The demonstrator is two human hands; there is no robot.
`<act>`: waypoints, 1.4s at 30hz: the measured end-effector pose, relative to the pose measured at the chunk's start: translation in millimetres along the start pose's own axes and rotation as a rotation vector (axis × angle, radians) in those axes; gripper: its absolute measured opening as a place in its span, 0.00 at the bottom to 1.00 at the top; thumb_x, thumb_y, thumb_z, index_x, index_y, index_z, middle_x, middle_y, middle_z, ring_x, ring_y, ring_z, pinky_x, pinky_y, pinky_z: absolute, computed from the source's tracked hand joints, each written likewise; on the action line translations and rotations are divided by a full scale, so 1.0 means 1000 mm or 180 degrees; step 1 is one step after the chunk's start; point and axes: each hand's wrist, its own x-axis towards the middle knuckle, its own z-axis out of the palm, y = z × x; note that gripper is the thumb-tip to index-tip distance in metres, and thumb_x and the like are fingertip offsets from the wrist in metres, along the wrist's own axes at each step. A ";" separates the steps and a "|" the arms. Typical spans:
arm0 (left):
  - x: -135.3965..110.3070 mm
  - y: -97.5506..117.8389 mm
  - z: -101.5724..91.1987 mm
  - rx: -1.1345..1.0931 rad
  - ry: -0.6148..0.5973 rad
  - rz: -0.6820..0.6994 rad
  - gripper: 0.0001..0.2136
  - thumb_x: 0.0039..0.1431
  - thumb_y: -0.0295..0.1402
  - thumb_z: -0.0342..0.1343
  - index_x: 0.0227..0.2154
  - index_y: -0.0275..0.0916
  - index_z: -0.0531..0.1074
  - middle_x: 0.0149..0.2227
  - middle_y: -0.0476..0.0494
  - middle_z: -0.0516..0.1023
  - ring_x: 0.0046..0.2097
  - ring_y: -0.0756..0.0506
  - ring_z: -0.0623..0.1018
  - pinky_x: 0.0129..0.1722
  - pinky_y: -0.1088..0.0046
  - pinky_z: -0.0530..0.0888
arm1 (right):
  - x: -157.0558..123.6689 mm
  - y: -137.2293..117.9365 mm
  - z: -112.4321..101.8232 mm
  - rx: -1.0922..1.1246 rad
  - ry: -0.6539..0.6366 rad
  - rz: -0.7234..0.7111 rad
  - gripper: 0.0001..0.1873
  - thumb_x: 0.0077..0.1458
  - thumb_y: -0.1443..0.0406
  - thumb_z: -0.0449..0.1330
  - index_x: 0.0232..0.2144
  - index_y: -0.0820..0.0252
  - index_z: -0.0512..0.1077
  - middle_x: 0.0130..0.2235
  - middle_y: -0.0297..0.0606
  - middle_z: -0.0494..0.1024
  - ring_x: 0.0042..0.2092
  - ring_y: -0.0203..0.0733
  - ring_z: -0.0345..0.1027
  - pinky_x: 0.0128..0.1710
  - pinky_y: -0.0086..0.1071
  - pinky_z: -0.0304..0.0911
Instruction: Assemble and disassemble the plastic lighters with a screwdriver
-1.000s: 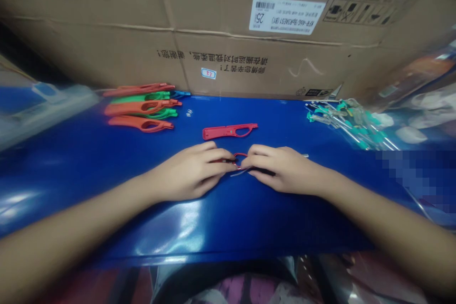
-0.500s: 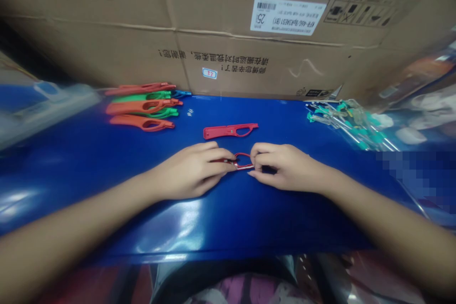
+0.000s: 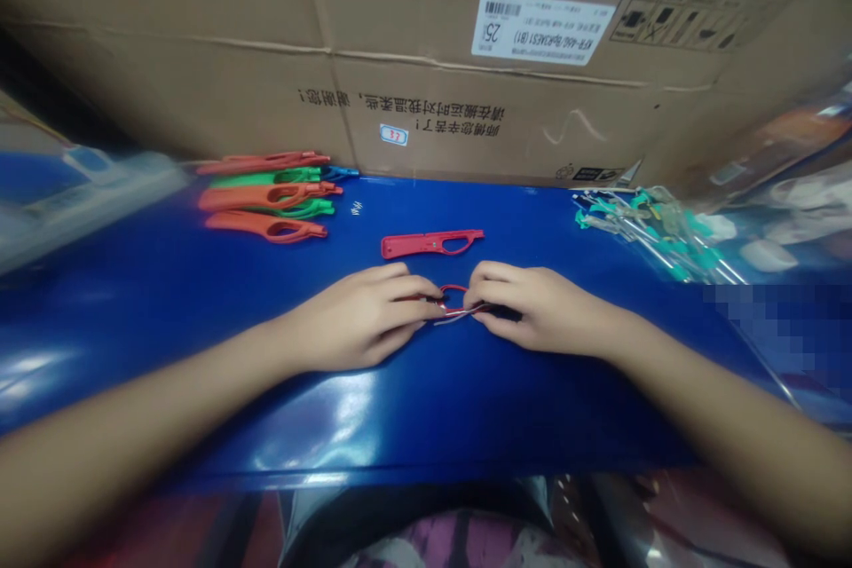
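A red plastic lighter housing (image 3: 453, 288) with a finger loop lies low over the table between my hands, mostly covered by them. My left hand (image 3: 373, 317) is closed around its wider end, fingertips at the left side of the loop. At the right side of the loop, my right hand (image 3: 532, 306) pinches the narrow end. A thin pale wire (image 3: 449, 319) runs along the lower edge of the loop, near the right fingertips. Just beyond my hands rests a matching red housing half (image 3: 409, 245), its hollow side facing up.
Orange, red and green housings (image 3: 266, 197) are piled at the left. Small metal springs or pins (image 3: 356, 209) lie beside them. At the right is a heap of thin metal rods with teal parts (image 3: 656, 226). A large cardboard box (image 3: 413, 44) walls off the back of the blue table (image 3: 399, 426).
My right hand has shifted slightly left along the housing, its fingers drawn closer together. The pale wire now sticks out below the loop. My left hand stays nearly still.
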 end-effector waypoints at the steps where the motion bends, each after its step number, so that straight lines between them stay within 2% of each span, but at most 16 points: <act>1: 0.000 0.000 0.000 -0.0005 -0.0002 0.0011 0.17 0.69 0.27 0.49 0.58 0.39 0.72 0.54 0.37 0.78 0.54 0.41 0.76 0.53 0.62 0.75 | 0.000 0.001 0.001 -0.0084 0.0027 -0.0040 0.07 0.66 0.65 0.56 0.44 0.54 0.72 0.47 0.37 0.74 0.40 0.37 0.71 0.38 0.31 0.63; 7: -0.001 -0.002 0.001 -0.0005 0.0004 0.0016 0.17 0.69 0.27 0.49 0.58 0.41 0.72 0.54 0.38 0.77 0.54 0.41 0.76 0.54 0.62 0.75 | 0.001 0.005 0.006 -0.0543 0.0187 -0.0414 0.09 0.68 0.62 0.53 0.44 0.56 0.73 0.46 0.38 0.77 0.37 0.36 0.72 0.34 0.30 0.62; 13: -0.001 -0.002 0.002 -0.0047 0.0028 0.0005 0.16 0.70 0.27 0.49 0.57 0.39 0.73 0.54 0.39 0.78 0.54 0.41 0.75 0.54 0.62 0.75 | 0.002 0.005 0.013 -0.0778 0.0366 -0.0578 0.11 0.70 0.62 0.52 0.46 0.55 0.73 0.47 0.37 0.77 0.34 0.34 0.70 0.32 0.29 0.59; 18: -0.001 -0.002 0.002 -0.0076 0.0007 0.0015 0.16 0.69 0.27 0.49 0.56 0.38 0.73 0.53 0.38 0.78 0.54 0.41 0.75 0.54 0.62 0.75 | 0.004 0.001 0.011 -0.0063 0.0420 -0.0376 0.08 0.69 0.63 0.53 0.41 0.56 0.72 0.46 0.39 0.77 0.40 0.36 0.71 0.37 0.29 0.62; 21: 0.000 -0.002 0.001 -0.0069 0.0010 0.0042 0.17 0.69 0.27 0.49 0.57 0.39 0.72 0.53 0.38 0.78 0.53 0.41 0.75 0.53 0.62 0.75 | 0.003 0.001 0.007 0.0484 0.0494 -0.0132 0.05 0.67 0.63 0.56 0.40 0.57 0.70 0.39 0.35 0.76 0.34 0.33 0.67 0.34 0.27 0.61; 23: 0.000 -0.002 0.001 -0.0080 0.0034 0.0030 0.17 0.69 0.27 0.50 0.58 0.40 0.72 0.52 0.38 0.78 0.53 0.42 0.76 0.53 0.62 0.76 | 0.002 0.001 0.006 0.0573 0.0478 -0.0045 0.04 0.66 0.62 0.58 0.40 0.57 0.69 0.37 0.34 0.75 0.31 0.32 0.65 0.32 0.27 0.60; 28: 0.000 -0.002 0.002 -0.0069 0.0060 0.0050 0.17 0.69 0.26 0.50 0.58 0.41 0.72 0.51 0.38 0.79 0.53 0.42 0.76 0.53 0.63 0.76 | 0.004 0.003 0.010 -0.0119 0.0258 -0.0306 0.07 0.67 0.63 0.56 0.45 0.54 0.72 0.47 0.37 0.76 0.40 0.36 0.71 0.35 0.29 0.60; 33: -0.001 -0.003 0.003 -0.0074 0.0045 0.0078 0.18 0.69 0.26 0.51 0.58 0.41 0.72 0.51 0.39 0.79 0.51 0.42 0.76 0.52 0.62 0.76 | 0.005 0.003 0.011 -0.0058 0.0332 -0.0263 0.08 0.69 0.63 0.53 0.41 0.56 0.72 0.43 0.36 0.77 0.40 0.36 0.72 0.36 0.29 0.61; 37: 0.000 -0.003 0.002 -0.0114 0.0100 0.0037 0.18 0.68 0.26 0.51 0.58 0.42 0.73 0.51 0.39 0.80 0.51 0.42 0.77 0.52 0.63 0.76 | 0.004 0.005 0.012 -0.0401 0.0249 -0.0358 0.09 0.67 0.62 0.55 0.46 0.54 0.73 0.48 0.37 0.77 0.38 0.36 0.72 0.34 0.29 0.60; 42: 0.000 -0.003 0.003 -0.0105 0.0119 0.0022 0.17 0.68 0.27 0.51 0.57 0.41 0.73 0.51 0.39 0.80 0.51 0.42 0.77 0.53 0.62 0.76 | 0.003 0.006 0.017 -0.0638 0.0418 -0.0503 0.10 0.68 0.63 0.53 0.47 0.54 0.73 0.48 0.38 0.77 0.35 0.34 0.70 0.33 0.30 0.60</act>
